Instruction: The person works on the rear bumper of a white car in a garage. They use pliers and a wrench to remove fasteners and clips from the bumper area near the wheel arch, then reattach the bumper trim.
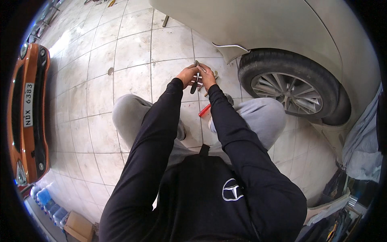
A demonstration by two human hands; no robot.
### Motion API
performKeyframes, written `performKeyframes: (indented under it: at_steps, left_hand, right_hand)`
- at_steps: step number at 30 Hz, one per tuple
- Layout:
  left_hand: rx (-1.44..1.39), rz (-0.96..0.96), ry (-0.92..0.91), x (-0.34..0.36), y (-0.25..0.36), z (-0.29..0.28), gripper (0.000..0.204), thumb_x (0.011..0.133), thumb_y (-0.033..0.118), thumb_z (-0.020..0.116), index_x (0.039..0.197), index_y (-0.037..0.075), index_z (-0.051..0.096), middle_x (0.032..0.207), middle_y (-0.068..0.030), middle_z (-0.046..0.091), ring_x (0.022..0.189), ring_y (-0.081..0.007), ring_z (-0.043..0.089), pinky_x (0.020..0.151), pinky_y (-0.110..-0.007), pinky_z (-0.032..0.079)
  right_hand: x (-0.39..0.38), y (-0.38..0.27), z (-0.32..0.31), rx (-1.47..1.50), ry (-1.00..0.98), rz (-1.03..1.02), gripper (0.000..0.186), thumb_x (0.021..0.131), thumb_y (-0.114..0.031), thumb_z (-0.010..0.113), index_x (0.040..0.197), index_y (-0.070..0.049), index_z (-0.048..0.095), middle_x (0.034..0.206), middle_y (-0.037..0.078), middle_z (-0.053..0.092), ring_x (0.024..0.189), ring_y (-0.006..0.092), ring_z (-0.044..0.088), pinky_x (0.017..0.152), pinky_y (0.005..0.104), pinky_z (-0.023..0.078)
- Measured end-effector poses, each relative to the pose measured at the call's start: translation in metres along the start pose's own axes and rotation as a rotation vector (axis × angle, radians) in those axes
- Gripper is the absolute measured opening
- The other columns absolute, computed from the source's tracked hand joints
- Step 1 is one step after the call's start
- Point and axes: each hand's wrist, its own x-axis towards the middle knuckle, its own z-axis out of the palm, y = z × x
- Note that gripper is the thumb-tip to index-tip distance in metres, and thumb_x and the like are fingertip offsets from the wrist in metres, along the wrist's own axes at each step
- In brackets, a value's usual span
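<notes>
Over the tiled floor, both my hands meet in front of my knees around a ratchet-like hand tool. Its black handle points down toward me, and a small metal end shows at the top between my fingers. My left hand is closed on it from the left. From the right, my right hand also has its fingers closed on the tool, near the metal end. Exactly how the fingers grip is partly hidden. A red bar-shaped thing lies on the floor below my right wrist. Small metal pieces lie beside that hand, partly covered.
A light-coloured car's wheel and mud flap stand close on the right. An orange car's front is at the left. A cardboard box and plastic bottles sit lower left. A short metal bar lies farther off.
</notes>
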Motion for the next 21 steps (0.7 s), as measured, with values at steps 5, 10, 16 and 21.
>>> performKeyframes:
  at_steps: [5,10,16,21]
  left_hand:
    - [-0.072,0.173,0.244,0.043,-0.026,-0.008,0.038,0.098,0.032,0.055,0.125,0.006,0.056,0.106,-0.0089,0.062,0.077,-0.0223,0.067,0.064,-0.036,0.057]
    - [0.553,0.479,0.722,0.118,-0.057,-0.011,0.029,0.092,0.029,0.065,0.110,0.007,0.071,0.100,-0.0156,0.071,0.077,-0.0252,0.069,0.069,-0.035,0.056]
    - [0.589,0.429,0.467,0.198,-0.059,-0.006,0.038,0.086,0.025,0.065,0.120,0.010,0.069,0.108,-0.0152,0.072,0.097,-0.0248,0.068,0.084,-0.032,0.052]
    - [-0.256,0.233,-0.074,0.192,-0.001,-0.007,0.035,0.089,0.022,0.060,0.119,0.006,0.070,0.117,-0.0089,0.068,0.105,-0.0187,0.062,0.087,-0.030,0.048]
  right_hand:
    - [-0.009,-0.009,0.019,-0.029,0.091,0.114,0.047,0.101,-0.035,0.053,0.140,-0.010,0.046,0.121,0.010,0.060,0.099,0.0219,0.064,0.071,0.0386,0.057]
    - [0.004,-0.016,0.010,0.091,0.024,0.376,0.042,0.100,-0.036,0.050,0.133,-0.010,0.049,0.119,0.010,0.060,0.093,0.0241,0.065,0.068,0.0399,0.057]
    - [0.054,0.010,-0.032,-0.046,0.109,0.239,0.030,0.101,-0.028,0.051,0.123,-0.009,0.058,0.091,0.003,0.062,0.073,0.0138,0.059,0.055,0.0287,0.047]
    - [0.055,-0.018,-0.047,0.032,0.167,0.383,0.028,0.103,-0.028,0.049,0.119,-0.008,0.058,0.071,-0.002,0.050,0.052,0.0097,0.043,0.045,0.0251,0.031]
